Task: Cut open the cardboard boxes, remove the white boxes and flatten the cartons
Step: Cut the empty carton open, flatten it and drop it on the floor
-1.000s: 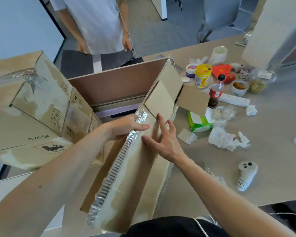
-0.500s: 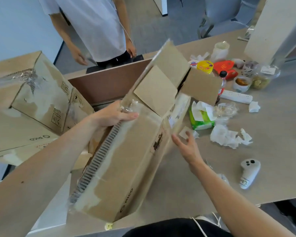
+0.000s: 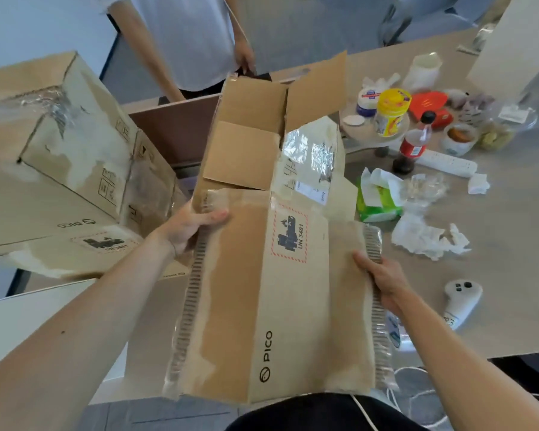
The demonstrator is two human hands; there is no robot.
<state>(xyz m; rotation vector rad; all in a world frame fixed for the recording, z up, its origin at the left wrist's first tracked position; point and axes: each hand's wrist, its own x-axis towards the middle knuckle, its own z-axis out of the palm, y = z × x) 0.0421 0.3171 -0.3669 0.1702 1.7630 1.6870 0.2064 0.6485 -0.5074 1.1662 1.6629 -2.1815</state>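
Presently, the carton (image 3: 277, 290) is held in both hands above the near edge of the table (image 3: 511, 259), close in front of the person's body. It is seen largely collapsed, with a fold line running along its length. "PICO" and a red-bordered "UN 3481" label are printed on its upper face. Its far flaps are open and raised, and torn clear tape is noted along both long edges, where the corrugation is exposed.

The left hand (image 3: 190, 227) is clamped on the carton's left edge near the far end, thumb laid across the top face and fingers wrapped under. The right hand (image 3: 383, 281) is closed on the right edge about midway along; its thumb is seen on top, while the fingers beneath are hidden.

To the left, stacked cardboard boxes (image 3: 59, 150) are recorded, the top one tilted and bearing shredded tape.

On the table to the right, a green tissue pack (image 3: 377, 200) is found just beside the carton, with crumpled tissues (image 3: 427, 237) near it. A white controller (image 3: 461, 300) lies beyond the right hand. Farther back, a cola bottle (image 3: 414, 141), a yellow-lidded jar (image 3: 389, 113) and a white power strip (image 3: 445, 163) are grouped.

A second person in a white shirt (image 3: 187, 35) is observed standing beyond the table.
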